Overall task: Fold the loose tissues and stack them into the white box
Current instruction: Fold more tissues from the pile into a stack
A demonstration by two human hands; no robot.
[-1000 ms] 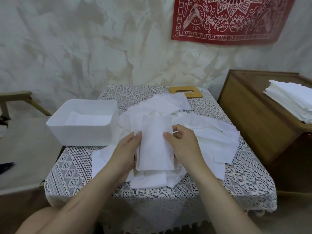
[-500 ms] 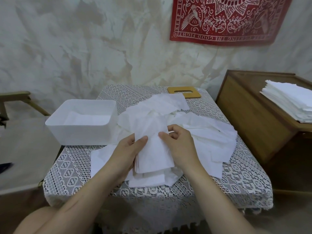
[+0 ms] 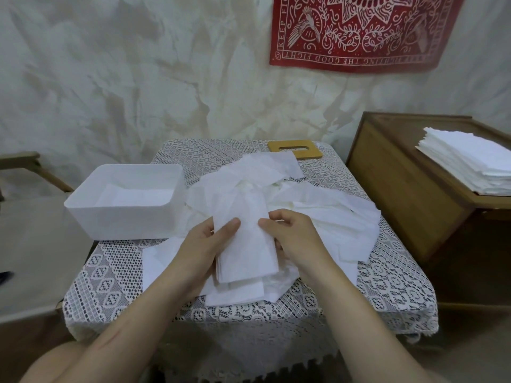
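Observation:
A folded white tissue point(image 3: 246, 250) lies lengthwise between my hands above the table's front half. My left hand point(image 3: 204, 244) grips its left edge, thumb on top. My right hand point(image 3: 293, 234) pinches its right edge with curled fingers. Under and behind it spreads a heap of loose tissues point(image 3: 318, 214). The white box point(image 3: 124, 217) stands at the table's left, open, with folded tissues lying flat inside it.
A small table under a lace cloth point(image 3: 387, 283) carries everything. A wooden lid with a slot point(image 3: 294, 150) lies at its far edge. To the right, a wooden cabinet point(image 3: 401, 189) bears a tall stack of tissues point(image 3: 470, 164). A wall is close behind.
Both hands have drawn closer together on the folded tissue, and its upper end now lies flatter between my thumbs. The view has shifted slightly.

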